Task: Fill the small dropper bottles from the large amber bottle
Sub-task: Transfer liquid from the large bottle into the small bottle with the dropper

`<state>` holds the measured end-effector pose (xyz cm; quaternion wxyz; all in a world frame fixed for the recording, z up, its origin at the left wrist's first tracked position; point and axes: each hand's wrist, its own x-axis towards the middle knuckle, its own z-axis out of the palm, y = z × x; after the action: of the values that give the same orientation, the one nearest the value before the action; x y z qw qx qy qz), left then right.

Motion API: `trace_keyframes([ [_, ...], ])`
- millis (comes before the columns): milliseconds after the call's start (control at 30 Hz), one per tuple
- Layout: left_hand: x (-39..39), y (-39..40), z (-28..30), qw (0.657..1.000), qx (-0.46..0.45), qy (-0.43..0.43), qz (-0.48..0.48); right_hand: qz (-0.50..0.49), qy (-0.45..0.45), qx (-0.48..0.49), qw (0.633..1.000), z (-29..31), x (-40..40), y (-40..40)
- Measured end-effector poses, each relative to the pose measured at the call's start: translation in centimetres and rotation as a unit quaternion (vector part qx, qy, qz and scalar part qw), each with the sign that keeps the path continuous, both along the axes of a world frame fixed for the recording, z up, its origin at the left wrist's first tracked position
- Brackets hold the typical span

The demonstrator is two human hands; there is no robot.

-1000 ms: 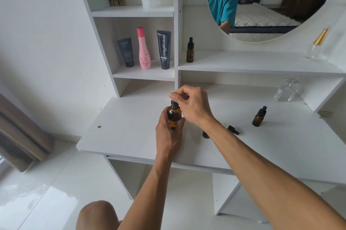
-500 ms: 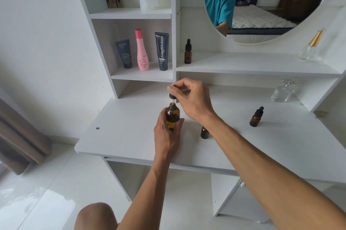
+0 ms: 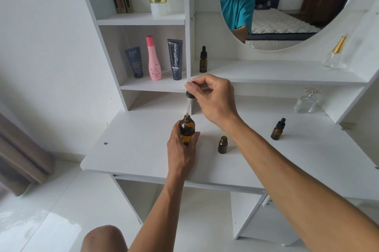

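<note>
Overhead, white shelves (image 3: 143,20) and mirror (image 3: 287,5) back the desk (image 3: 133,149).

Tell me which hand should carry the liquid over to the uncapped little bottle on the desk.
The right hand. It already pinches the dropper, lifted above the large amber bottle, and the open small bottle stands on its side. The left hand grips the large bottle and is best left steadying it.
</note>
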<state>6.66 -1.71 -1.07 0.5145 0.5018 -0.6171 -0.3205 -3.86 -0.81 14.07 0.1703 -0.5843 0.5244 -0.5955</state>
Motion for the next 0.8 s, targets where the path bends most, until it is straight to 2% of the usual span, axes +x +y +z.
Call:
trace_keyframes([
  [400,-0.1,0.0,0.0,1.0,0.006,0.0,0.007,-0.032,-0.044,-0.015,0.998,2.0,-2.5,1.6],
  [800,-0.2,0.1,0.1,1.0,0.011,-0.008,0.018,-0.085,-0.052,0.016,0.995,-0.8,-7.8,4.5],
])
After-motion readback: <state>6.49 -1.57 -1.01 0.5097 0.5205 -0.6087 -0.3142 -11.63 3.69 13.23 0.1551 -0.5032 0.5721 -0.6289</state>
